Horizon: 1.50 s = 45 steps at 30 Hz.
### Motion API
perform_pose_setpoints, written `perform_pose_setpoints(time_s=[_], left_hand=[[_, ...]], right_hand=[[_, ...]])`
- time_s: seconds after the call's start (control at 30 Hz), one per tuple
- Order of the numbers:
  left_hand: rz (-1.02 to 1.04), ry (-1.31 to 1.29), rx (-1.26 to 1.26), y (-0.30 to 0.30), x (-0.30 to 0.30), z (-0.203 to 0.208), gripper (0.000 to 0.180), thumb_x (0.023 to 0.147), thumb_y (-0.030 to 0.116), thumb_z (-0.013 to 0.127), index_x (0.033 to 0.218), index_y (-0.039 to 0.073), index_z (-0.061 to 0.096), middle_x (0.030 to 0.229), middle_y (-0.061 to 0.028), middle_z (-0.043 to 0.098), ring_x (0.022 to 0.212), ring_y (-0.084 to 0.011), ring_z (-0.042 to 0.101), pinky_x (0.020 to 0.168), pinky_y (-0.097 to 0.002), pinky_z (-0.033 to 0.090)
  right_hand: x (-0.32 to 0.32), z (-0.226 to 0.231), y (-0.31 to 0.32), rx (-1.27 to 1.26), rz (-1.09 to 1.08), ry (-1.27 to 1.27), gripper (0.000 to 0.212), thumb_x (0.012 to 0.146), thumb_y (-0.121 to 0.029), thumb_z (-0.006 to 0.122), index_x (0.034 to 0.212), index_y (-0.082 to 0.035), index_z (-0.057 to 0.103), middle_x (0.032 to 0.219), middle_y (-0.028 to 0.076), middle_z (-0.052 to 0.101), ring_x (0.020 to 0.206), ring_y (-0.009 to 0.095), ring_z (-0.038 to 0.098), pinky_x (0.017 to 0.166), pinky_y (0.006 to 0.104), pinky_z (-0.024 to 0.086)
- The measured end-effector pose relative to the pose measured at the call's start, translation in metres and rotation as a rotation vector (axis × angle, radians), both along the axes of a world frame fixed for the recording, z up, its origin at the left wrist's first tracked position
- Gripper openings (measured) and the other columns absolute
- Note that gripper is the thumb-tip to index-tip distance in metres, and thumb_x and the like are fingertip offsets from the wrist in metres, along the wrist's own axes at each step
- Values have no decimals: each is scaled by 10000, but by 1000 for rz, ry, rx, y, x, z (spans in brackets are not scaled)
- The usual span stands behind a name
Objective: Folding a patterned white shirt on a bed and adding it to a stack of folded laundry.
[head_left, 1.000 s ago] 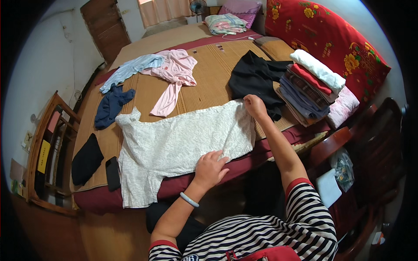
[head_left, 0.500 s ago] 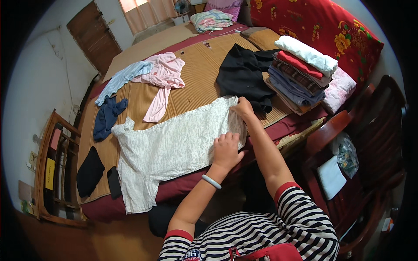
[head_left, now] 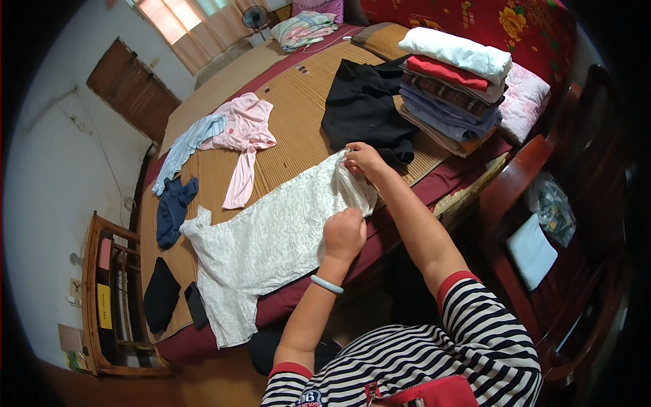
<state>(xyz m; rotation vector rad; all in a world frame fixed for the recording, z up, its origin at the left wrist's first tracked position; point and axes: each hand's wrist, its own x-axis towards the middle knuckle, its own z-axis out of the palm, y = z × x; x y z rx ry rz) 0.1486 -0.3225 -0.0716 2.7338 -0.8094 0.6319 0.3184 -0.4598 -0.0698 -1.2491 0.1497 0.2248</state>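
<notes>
A white shirt with a pale grey pattern (head_left: 271, 234) lies spread along the bed's near edge, its sleeves toward the left. At its right end, my right hand (head_left: 364, 163) pinches the far corner of the hem. My left hand (head_left: 344, 234), with a pale bangle on its wrist, is closed on the near part of the same hem. Between the two hands the cloth is slightly raised and creased. Just beyond my right hand lies a black garment (head_left: 369, 108), loosely spread on the woven mat (head_left: 291, 146).
A tall stack of folded clothes (head_left: 451, 95) stands at the bed's right. Pink (head_left: 244, 125), light blue (head_left: 183, 152) and navy garments (head_left: 175, 210) lie farther left. A black phone (head_left: 196, 305) rests near the left edge. A dark wooden chair (head_left: 515, 180) stands close on the right.
My left hand has gone from lying flat on the shirt to gripping its hem. The hem is now lifted and bunched between my hands. The view has shifted a little.
</notes>
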Motion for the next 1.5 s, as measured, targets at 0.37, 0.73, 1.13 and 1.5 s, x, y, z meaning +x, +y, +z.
perform_pose_setpoints(time_s=[0.37,0.73,1.13,1.5], left_hand=[[125,502,-1460,60,32,16,125,970,78,577,1061,-7,571,959,-28,619,847,-94,551,763,-259,466],[-1,420,-1469,80,47,58,78,994,95,561,1015,22,578,920,-3,602,816,-56,517,737,-233,445],[67,234,-778,85,10,74,112,939,121,605,977,21,568,898,-71,604,799,-180,580,725,-311,473],[-212,117,-403,9,-5,21,192,855,102,650,998,8,563,1150,-162,620,1069,-365,582,928,-426,472]], right_hand=[[9,-24,-25,-181,-94,-61,97,935,-62,602,1012,-9,578,838,71,642,663,141,620,539,267,517],[-21,-31,42,-540,69,-764,411,716,-202,806,1047,-8,658,1009,165,707,962,274,683,835,384,537],[2,-10,24,-604,-56,-194,223,875,-201,632,992,-31,716,839,155,700,692,281,659,622,396,511],[29,-25,-18,124,-55,138,698,887,-610,602,1174,26,631,1024,168,703,869,271,678,762,387,534]])
